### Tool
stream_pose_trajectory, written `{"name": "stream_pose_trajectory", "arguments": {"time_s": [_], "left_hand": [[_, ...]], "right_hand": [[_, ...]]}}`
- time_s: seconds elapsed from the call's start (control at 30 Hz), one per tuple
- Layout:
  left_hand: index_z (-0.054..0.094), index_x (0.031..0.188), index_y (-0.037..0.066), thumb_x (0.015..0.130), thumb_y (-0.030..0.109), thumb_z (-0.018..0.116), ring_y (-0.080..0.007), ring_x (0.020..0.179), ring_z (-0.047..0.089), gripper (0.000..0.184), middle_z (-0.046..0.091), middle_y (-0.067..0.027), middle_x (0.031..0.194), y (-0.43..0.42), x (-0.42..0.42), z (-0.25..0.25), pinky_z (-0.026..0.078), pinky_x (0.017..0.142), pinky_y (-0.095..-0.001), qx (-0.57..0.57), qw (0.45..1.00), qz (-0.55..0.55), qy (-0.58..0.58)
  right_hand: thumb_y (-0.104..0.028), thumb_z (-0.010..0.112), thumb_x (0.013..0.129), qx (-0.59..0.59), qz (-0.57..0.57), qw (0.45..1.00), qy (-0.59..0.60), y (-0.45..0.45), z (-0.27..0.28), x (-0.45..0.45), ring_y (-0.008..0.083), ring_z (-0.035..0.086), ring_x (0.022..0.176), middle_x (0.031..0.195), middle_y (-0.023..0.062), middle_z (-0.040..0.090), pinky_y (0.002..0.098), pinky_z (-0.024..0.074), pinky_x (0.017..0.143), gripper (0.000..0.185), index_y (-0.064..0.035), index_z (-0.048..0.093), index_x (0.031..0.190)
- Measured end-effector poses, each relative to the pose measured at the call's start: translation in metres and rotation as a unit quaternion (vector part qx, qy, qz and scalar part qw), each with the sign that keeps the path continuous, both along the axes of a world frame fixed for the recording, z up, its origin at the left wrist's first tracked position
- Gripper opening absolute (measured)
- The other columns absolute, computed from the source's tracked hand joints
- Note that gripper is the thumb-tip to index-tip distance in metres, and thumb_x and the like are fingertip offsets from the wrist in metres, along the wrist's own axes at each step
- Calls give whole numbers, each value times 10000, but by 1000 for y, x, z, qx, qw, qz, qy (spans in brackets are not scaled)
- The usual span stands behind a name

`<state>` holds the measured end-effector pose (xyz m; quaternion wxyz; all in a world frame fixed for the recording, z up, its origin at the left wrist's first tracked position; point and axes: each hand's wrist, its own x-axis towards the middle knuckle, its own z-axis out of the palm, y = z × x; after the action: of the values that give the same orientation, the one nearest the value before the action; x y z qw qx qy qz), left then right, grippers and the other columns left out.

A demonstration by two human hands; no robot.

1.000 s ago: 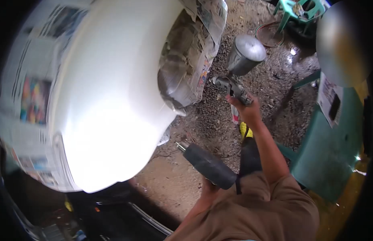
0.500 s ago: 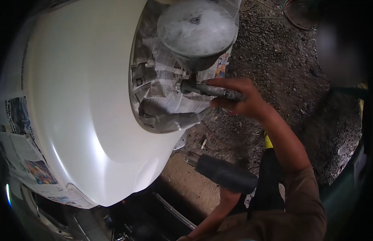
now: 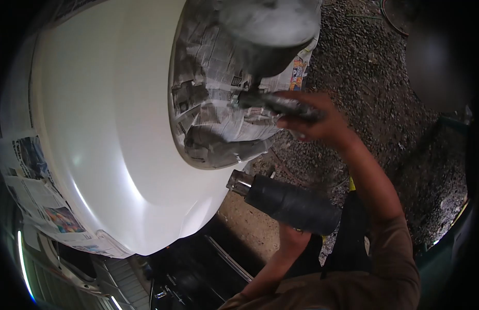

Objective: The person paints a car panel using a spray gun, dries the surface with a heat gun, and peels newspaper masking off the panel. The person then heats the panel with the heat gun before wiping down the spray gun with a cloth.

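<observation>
My right hand (image 3: 322, 121) is wrapped round a metal spray gun (image 3: 296, 107), with its round metal cup (image 3: 270, 26) on top, blurred and near the camera. The gun's nozzle end points left, over the newspaper-masked opening (image 3: 213, 119) of a glossy white curved panel (image 3: 105, 124). Lower down, my left hand (image 3: 293, 236) is closed under a black cylindrical tool (image 3: 296, 204) with a bare metal nozzle (image 3: 240, 182), close to the panel's lower right edge. The black tool hides most of the left fingers.
Newspaper (image 3: 30, 157) also covers the panel's left side. Gravel (image 3: 353, 57) and a hose (image 3: 392, 23) lie at the upper right. A glossy black surface (image 3: 198, 268) is below the panel. A green edge (image 3: 443, 253) shows at the lower right.
My right hand has raised the spray gun toward the camera and over the masked opening. The black tool in my left hand has come up nearer the panel edge. The view has shifted.
</observation>
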<state>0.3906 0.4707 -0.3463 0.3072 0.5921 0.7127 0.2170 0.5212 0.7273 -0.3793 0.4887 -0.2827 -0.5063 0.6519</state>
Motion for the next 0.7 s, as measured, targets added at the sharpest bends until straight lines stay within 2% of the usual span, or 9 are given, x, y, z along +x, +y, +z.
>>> {"name": "stream_pose_trajectory", "arguments": {"time_s": [0.07, 0.13, 0.17, 0.27, 0.43, 0.5, 0.57, 0.67, 0.7], "left_hand": [[595, 1145, -6, 793, 59, 750, -306, 1092, 590, 390, 611, -144, 1147, -8, 2, -2, 447, 959, -406, 4, 998, -18, 53], [582, 1162, -10, 786, 46, 753, -298, 1102, 586, 417, 610, -145, 1156, -13, 8, -4, 445, 967, -402, -1, 1000, 21, 19], [575, 1170, -12, 782, 40, 754, -294, 1107, 585, 431, 609, -146, 1160, -15, 11, -4, 444, 971, -400, -4, 999, 40, 2], [562, 1190, -13, 764, 35, 766, -287, 1106, 589, 475, 612, -146, 1165, -17, 15, -2, 442, 977, -399, -25, 995, 81, -57], [569, 1186, -9, 748, 41, 771, -288, 1092, 603, 485, 621, -142, 1154, -17, 15, 0, 444, 974, -398, -38, 996, 50, -70], [571, 1188, -9, 745, 48, 772, -293, 1092, 603, 490, 623, -142, 1153, -18, 16, 2, 442, 975, -402, -31, 997, 49, -53], [573, 1191, -8, 743, 58, 773, -299, 1097, 600, 495, 622, -144, 1154, -19, 16, 5, 438, 978, -406, -31, 998, 48, -37], [575, 1197, -5, 741, 75, 778, -306, 1104, 595, 506, 621, -145, 1156, -16, 14, 8, 431, 985, -411, -37, 998, 24, -40], [575, 1200, -4, 741, 75, 778, -306, 1107, 593, 508, 621, -144, 1157, -16, 14, 10, 429, 987, -411, -37, 998, 24, -43]], "right_hand": [[-226, 800, 801, 66, 1, 998, -8, 0, -3, -7, 173, 701, 745, 955, 99, 735, 306, 546, 690, 461, -99, 659, 1222], [-252, 797, 804, 158, -24, 987, 10, 0, -10, -16, 217, 723, 844, 1013, 105, 731, 331, 558, 750, 451, -109, 667, 1211], [-256, 798, 799, 159, -15, 987, 14, 1, -11, -18, 264, 709, 967, 1076, 109, 719, 359, 557, 828, 440, -126, 676, 1200], [-256, 796, 801, 154, -21, 988, -12, 11, -9, -18, 254, 715, 947, 1059, 113, 721, 350, 556, 823, 447, -114, 668, 1205], [-303, 793, 819, -75, -34, 996, -41, 38, 14, 5, 200, 703, 860, 1000, 90, 730, 354, 549, 797, 441, -103, 666, 1192], [-319, 792, 825, -117, -81, 989, -35, 51, 11, 9, 170, 685, 855, 986, 82, 725, 340, 540, 799, 440, -98, 666, 1184], [-325, 789, 831, -92, -170, 981, -7, 64, -1, 10, 140, 663, 865, 980, 73, 718, 312, 529, 806, 431, -91, 669, 1173], [-316, 792, 825, -73, -222, 972, 27, 76, -20, 14, 122, 651, 894, 999, 63, 714, 267, 507, 813, 423, -78, 674, 1154], [-280, 718, 864, -50, -249, 967, 29, 77, -22, 12, 90, 618, 832, 916, 24, 701, 259, 485, 753, 279, -86, 708, 1066]]}}
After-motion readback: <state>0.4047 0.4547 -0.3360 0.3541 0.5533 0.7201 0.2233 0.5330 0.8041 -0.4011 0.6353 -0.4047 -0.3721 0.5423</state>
